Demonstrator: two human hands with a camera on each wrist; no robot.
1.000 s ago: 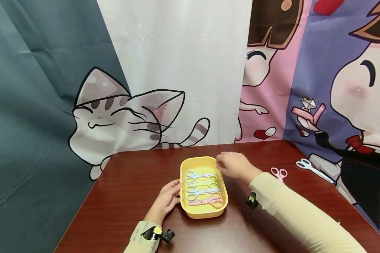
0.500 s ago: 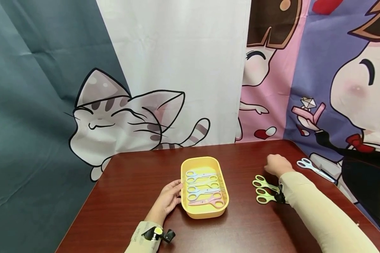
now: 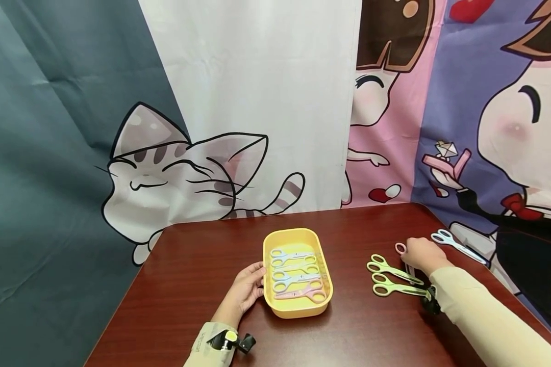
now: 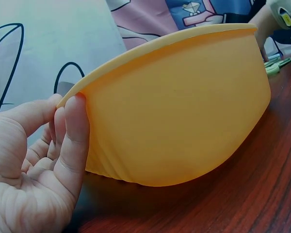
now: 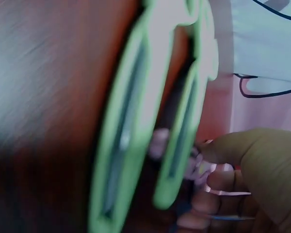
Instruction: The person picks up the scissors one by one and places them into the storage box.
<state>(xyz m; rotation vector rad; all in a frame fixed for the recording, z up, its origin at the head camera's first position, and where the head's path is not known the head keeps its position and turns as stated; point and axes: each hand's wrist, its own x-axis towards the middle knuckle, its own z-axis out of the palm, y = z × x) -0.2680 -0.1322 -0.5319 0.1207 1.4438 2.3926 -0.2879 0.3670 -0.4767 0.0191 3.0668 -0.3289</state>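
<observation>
My left hand [image 3: 249, 285] pinches the left rim of a yellow plastic basket [image 3: 298, 312], thumb at the rim and fingers against the outer wall, as the left wrist view shows. Inside lie blue scissors [image 3: 298, 278], pink scissors [image 3: 309, 292] and other pastel pairs, side by side. My right hand [image 3: 424, 255] grips another pair of pink scissors [image 3: 400, 248] on the right of the table; one handle loop sticks out past the fingers. In the right wrist view the fingers [image 5: 233, 180] curl at the pink piece, blurred and partly hidden behind green scissors [image 5: 182, 126].
Two pairs of green scissors [image 3: 385, 285] lie in front of my right hand, handles toward the basket. Blue-and-white scissors [image 3: 459, 246] lie near the right edge of the dark red table [image 3: 188, 285]. A printed cloth [image 3: 257, 92] hangs behind.
My right hand has moved from the basket's right rim out to the pink scissors on the right, uncovering the green scissors. My left hand stays on the basket.
</observation>
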